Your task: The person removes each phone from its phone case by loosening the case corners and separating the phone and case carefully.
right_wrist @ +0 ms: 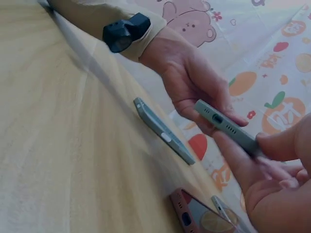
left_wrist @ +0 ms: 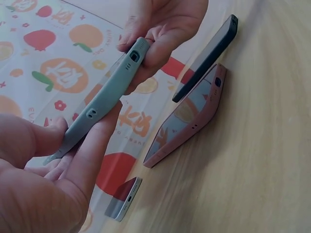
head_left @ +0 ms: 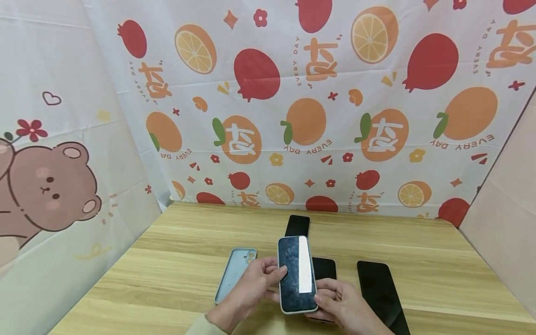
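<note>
Both hands hold a smartphone (head_left: 291,272) in a pale green case, raised above the table with its dark screen facing up. A bright reflection runs down the glass. My left hand (head_left: 260,281) grips the left edge, thumb on the screen's border and fingers behind. At the lower right corner my right hand (head_left: 341,300) pinches the case between thumb and fingers. The left wrist view shows the case's side (left_wrist: 99,104), with its port cutout near the right hand (left_wrist: 167,26). An empty light blue phone case (head_left: 234,272) lies left of the hands, its inside facing up.
A phone in a pink case (left_wrist: 187,119) lies partly hidden beneath the held phone. Farther back is another phone (head_left: 297,225) with a dark screen. A larger black phone (head_left: 381,291) lies at the right. Printed cloth (head_left: 268,177) hangs behind the wooden table (head_left: 184,242).
</note>
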Motion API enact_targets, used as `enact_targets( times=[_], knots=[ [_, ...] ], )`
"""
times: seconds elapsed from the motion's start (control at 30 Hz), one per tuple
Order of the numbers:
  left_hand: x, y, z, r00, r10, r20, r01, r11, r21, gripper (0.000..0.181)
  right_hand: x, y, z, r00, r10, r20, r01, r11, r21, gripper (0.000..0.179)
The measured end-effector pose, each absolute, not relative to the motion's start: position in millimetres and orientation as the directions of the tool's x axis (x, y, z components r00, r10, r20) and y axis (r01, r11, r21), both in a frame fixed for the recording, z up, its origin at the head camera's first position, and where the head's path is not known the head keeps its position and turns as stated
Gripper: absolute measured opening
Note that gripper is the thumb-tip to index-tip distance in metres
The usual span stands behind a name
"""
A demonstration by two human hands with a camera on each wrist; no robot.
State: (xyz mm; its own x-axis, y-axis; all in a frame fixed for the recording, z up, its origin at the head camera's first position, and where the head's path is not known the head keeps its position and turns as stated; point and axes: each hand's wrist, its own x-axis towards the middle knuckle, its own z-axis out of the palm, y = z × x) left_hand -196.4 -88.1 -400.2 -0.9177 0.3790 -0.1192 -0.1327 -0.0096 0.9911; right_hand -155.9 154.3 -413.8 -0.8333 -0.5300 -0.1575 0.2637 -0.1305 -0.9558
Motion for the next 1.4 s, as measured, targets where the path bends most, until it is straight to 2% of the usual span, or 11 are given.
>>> enact_targets(
  times=[0.17, 0.27, 0.6, 0.9, 1.13, 1.4],
  knots=[
    [-196, -90, -400, -0.905, 0.406, -0.125, -0.153, -0.039, 0.987, 0.036, -155, 158, -420, -0.791, -0.612, 0.003, 0.161, -0.212, -0.964, 0.047],
    [-197, -90, -399, -0.903, 0.408, -0.135, -0.17, -0.051, 0.984, 0.034, -154, 158, -422, -0.772, -0.633, 0.049, 0.132, -0.236, -0.963, 0.045],
    [-198, -90, -400, -0.905, 0.402, -0.139, -0.187, -0.081, 0.979, 0.028, -153, 157, -423, -0.772, -0.634, 0.03, 0.169, -0.252, -0.953, 0.05],
    [-198, -90, -399, -0.911, 0.387, -0.144, -0.181, -0.06, 0.982, 0.033, -155, 154, -424, -0.761, -0.646, 0.062, 0.139, -0.256, -0.957, 0.046],
    [-198, -89, -399, -0.914, 0.378, -0.147, -0.177, -0.048, 0.983, 0.029, -154, 155, -421, -0.766, -0.641, 0.039, 0.135, -0.22, -0.966, 0.05],
    [-199, -89, -399, -0.912, 0.385, -0.143, -0.18, -0.061, 0.982, 0.036, -154, 156, -425, -0.74, -0.663, 0.109, 0.092, -0.26, -0.961, 0.047]
  ],
)
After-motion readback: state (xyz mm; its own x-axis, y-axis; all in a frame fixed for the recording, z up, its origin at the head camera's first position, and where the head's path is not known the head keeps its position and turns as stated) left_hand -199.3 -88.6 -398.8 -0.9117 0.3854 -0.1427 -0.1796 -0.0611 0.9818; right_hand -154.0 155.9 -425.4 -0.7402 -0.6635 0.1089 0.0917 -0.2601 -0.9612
